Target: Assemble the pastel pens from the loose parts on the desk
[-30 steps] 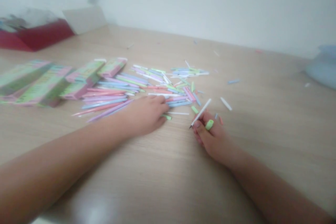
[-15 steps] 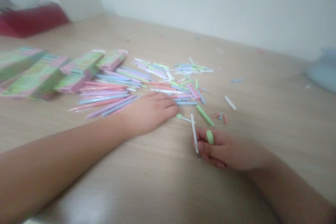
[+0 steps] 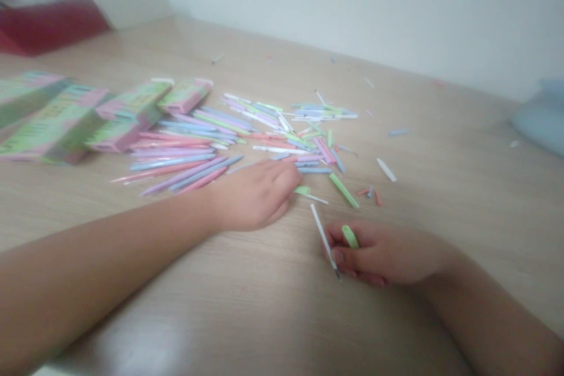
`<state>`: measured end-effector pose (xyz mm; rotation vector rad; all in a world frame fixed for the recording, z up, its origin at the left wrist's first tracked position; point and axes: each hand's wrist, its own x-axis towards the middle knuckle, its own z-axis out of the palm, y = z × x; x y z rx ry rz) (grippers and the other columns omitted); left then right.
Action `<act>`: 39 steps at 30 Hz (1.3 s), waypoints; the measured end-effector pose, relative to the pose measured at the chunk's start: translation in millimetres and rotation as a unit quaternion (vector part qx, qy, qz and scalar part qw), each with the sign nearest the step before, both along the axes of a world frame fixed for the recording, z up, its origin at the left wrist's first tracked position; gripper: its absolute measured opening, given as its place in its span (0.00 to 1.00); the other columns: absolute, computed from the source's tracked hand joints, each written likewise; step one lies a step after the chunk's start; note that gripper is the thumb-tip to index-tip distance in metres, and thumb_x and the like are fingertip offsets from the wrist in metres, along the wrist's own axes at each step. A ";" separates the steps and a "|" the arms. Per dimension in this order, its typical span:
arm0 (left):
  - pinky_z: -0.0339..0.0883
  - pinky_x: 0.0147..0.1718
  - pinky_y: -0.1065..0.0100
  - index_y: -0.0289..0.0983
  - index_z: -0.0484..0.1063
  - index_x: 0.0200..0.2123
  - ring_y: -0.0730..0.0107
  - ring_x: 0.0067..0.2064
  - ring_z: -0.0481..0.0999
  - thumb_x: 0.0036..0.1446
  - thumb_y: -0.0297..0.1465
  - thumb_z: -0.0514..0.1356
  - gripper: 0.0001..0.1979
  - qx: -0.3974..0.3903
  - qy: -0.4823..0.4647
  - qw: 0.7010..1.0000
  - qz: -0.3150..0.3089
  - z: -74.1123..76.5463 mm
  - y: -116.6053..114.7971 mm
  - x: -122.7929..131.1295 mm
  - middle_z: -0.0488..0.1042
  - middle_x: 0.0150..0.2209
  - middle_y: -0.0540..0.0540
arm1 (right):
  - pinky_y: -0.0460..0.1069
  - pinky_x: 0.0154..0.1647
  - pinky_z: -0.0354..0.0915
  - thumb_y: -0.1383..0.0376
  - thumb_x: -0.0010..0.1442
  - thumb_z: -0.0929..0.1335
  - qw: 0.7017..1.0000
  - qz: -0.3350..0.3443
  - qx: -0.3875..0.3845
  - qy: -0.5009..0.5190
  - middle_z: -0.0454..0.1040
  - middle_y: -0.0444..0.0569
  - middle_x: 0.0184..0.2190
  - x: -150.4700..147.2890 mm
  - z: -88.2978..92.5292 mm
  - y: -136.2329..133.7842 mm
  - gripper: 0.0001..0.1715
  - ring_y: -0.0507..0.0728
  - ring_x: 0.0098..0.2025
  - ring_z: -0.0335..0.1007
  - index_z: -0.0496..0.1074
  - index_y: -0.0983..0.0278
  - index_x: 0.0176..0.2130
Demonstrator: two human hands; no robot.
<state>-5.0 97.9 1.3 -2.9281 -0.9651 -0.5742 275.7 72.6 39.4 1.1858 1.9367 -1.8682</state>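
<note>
In the head view my right hand point(image 3: 374, 252) pinches a thin white pen refill point(image 3: 321, 228), its dark tip pointing down toward me. A green pen barrel point(image 3: 350, 237) with an open end pokes up between the same hand's fingers. My left hand point(image 3: 259, 194) rests at the near edge of a pile of pastel pen parts point(image 3: 304, 141), fingers curled and closed. At its fingertips lies a green pen piece point(image 3: 303, 190) with a white stick beside it; the fingers hide whether they grip it. Another green barrel point(image 3: 343, 190) lies beyond my right hand.
Pink-and-green boxes point(image 3: 57, 123) stand at the left, beside a fan of coloured pens point(image 3: 176, 158). Small orange and blue plugs point(image 3: 370, 192) and a white piece point(image 3: 386, 170) lie to the right. Behind are a red box point(image 3: 53, 23) and a pale blue bag point(image 3: 541, 117).
My left fingers have curled in from lying flatter, beside the green piece. The white refill in my right hand has tilted, its upper end swinging left.
</note>
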 end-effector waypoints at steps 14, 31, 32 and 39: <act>0.70 0.44 0.62 0.40 0.76 0.52 0.59 0.45 0.80 0.70 0.30 0.56 0.12 -0.036 0.035 0.992 -0.115 1.8 -3.3 5.4 0.81 0.43 0.44 | 0.45 0.22 0.64 0.58 0.74 0.65 0.996 -0.082 0.032 0.015 0.73 0.39 0.25 -1.7 -10.4 -17.4 0.06 0.52 0.21 0.70 0.66 0.57 0.44; 0.69 0.43 0.63 0.41 0.74 0.49 0.59 0.44 0.82 0.69 0.31 0.50 0.14 -0.105 -0.042 0.989 0.094 -4.0 8.0 -4.8 0.82 0.42 0.46 | 0.52 0.25 0.71 0.51 0.67 0.73 0.895 -0.346 0.273 0.061 0.81 0.42 0.29 4.8 -58.5 -3.4 0.22 0.59 0.26 0.79 0.64 0.54 0.52; 0.69 0.42 0.63 0.40 0.74 0.49 0.59 0.43 0.82 0.69 0.31 0.50 0.14 -0.106 -0.043 0.989 0.094 -3.2 7.7 -4.4 0.82 0.41 0.46 | 0.53 0.26 0.71 0.51 0.67 0.73 0.898 -0.333 0.282 0.053 0.81 0.41 0.28 5.2 -58.9 -4.0 0.22 0.59 0.25 0.78 0.63 0.54 0.53; 0.68 0.42 0.62 0.40 0.74 0.49 0.57 0.44 0.81 0.69 0.31 0.50 0.14 -0.109 -0.054 0.987 0.105 -3.9 8.4 -4.8 0.82 0.42 0.45 | 0.55 0.31 0.69 0.52 0.70 0.71 0.909 -0.271 0.317 -0.001 0.82 0.42 0.27 5.3 -53.2 -4.4 0.15 0.59 0.26 0.78 0.63 0.55 0.42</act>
